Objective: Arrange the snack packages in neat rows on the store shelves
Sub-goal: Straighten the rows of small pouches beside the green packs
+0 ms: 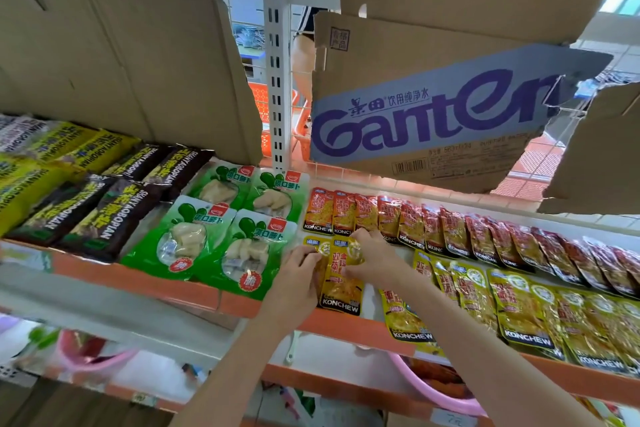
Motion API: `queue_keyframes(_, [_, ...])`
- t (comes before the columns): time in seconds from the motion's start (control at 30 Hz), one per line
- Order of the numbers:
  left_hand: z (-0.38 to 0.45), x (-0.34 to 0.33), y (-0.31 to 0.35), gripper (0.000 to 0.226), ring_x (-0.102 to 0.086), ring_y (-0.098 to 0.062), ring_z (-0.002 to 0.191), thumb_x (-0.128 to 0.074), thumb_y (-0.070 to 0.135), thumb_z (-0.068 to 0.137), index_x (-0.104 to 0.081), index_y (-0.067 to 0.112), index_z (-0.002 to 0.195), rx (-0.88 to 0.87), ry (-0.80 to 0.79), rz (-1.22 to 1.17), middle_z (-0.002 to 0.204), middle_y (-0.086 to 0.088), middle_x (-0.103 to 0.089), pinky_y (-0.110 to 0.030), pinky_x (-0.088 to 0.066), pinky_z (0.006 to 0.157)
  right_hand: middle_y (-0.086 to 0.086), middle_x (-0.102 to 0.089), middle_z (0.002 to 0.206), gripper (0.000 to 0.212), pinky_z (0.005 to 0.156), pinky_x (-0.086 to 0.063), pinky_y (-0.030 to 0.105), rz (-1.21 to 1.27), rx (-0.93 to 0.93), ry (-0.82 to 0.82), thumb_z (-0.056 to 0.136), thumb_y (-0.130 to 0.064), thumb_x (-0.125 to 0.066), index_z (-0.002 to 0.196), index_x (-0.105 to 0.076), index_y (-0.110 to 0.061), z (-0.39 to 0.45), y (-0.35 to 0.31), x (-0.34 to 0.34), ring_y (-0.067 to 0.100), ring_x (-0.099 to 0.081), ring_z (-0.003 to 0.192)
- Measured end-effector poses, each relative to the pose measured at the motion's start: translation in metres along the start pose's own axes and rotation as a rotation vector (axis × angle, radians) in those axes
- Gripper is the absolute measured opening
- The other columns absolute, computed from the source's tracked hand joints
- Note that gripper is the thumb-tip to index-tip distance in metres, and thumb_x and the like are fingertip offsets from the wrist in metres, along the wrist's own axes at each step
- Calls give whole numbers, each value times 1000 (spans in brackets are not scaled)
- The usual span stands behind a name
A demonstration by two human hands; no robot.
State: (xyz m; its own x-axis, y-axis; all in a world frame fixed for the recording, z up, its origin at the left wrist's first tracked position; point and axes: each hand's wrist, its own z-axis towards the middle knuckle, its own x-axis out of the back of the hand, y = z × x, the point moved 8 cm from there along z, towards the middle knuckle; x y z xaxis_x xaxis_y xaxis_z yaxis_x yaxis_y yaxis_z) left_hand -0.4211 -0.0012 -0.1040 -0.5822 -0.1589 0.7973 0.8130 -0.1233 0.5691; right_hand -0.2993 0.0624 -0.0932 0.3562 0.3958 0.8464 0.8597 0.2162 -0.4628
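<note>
I note both my left hand (300, 274) and right hand (372, 258) with curled fingers pinching the yellow Konchew packet (343, 291), flat on the shelf (242, 302).

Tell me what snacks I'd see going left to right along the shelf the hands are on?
Yellow-green crinkly packets → dark brown packets → green radish packs with clear windows → yellow Konchew packet held by the left hand and right hand → overlapping yellow packet row.

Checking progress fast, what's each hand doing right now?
Left hand: fingers pinch a yellow Konchew packet.
Right hand: fingers grip the same packet's top.
</note>
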Motion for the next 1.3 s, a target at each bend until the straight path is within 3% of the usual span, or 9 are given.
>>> queue_keyframes(0.1, [0, 3, 5, 33, -32, -21, 130, -44, 11, 95, -52, 8, 127, -24, 30, 8, 135, -4, -43, -32, -33, 108, 8, -29, 133, 73, 101, -37, 43, -228, -23, 116, 76, -51, -68, 132, -35, -17, -5, 1, 11, 27, -33, 126])
queue_keyframes(0.2, [6, 8, 18, 33, -42, -21, 126, -41, 20, 93, -58, 10, 120, -122, 80, 44, 131, -2, -52, -43, -37, 106, 5, -39, 129, 57, 100, -38, 41, -198, 4, 157, 84, -48, -59, 129, -42, -17, -15, 10, 24, 24, -35, 124])
queue_keyframes(0.3, [12, 3, 30, 35, -46, -17, 122, -50, 29, 91, -58, 14, 121, -195, 58, 36, 129, 1, -55, -36, -37, 104, 5, -51, 121, 37, 93, -43, 37, -192, -31, 145, 90, -39, -53, 119, -54, -15, -31, 30, 35, 22, -45, 116])
queue_keyframes(0.47, [5, -25, 28, 46, -48, -21, 124, -66, 34, 78, -59, 16, 120, -233, -23, 94, 130, 3, -54, -38, -38, 103, 7, -42, 126, 50, 101, -35, 38, -413, -130, 64, 85, -51, -54, 116, -56, -12, -50, 53, 25, 24, -34, 122])
queue_keyframes(0.77, [6, -25, 21, 53, -34, -12, 132, -65, 36, 81, -50, 25, 131, -192, -64, 67, 138, 12, -44, -29, -23, 110, 5, -42, 132, 45, 102, -32, 34, -320, -58, 221, 94, -46, -43, 129, -47, -18, -39, 36, 17, 23, -38, 124])
queue_keyframes(0.87, [6, -24, 22, 52, -35, -13, 132, -67, 35, 81, -52, 22, 130, -197, -53, 46, 137, 11, -46, -30, -26, 111, 3, -44, 132, 49, 100, -34, 36, -213, -58, 170, 93, -49, -45, 131, -46, -18, -45, 39, 29, 22, -45, 122])
queue_keyframes(1.03, [7, -24, 22, 52, -33, -11, 133, -65, 37, 83, -51, 23, 131, -185, -51, 43, 139, 12, -45, -28, -23, 111, 2, -51, 120, 47, 99, -30, 38, -500, -30, 10, 86, -54, -53, 116, -58, -18, -53, 43, 21, 22, -49, 113])
queue_keyframes(1.17, [5, -22, 24, 51, -35, -13, 132, -68, 28, 81, -53, 19, 130, -197, -46, 35, 138, 9, -47, -28, -29, 109, -1, -48, 136, 44, 100, -39, 35, -330, 56, 65, 92, -41, -52, 128, -53, -16, -45, 33, 13, 19, -45, 122])
queue_keyframes(1.3, [5, -19, 24, 50, -38, -14, 130, -68, 24, 81, -54, 18, 129, -197, -37, 22, 136, 7, -48, -25, -29, 106, -3, -31, 149, 54, 107, -33, 34, -178, 51, 101, 92, -45, -49, 138, -42, -17, -47, 36, 17, 18, -36, 132])
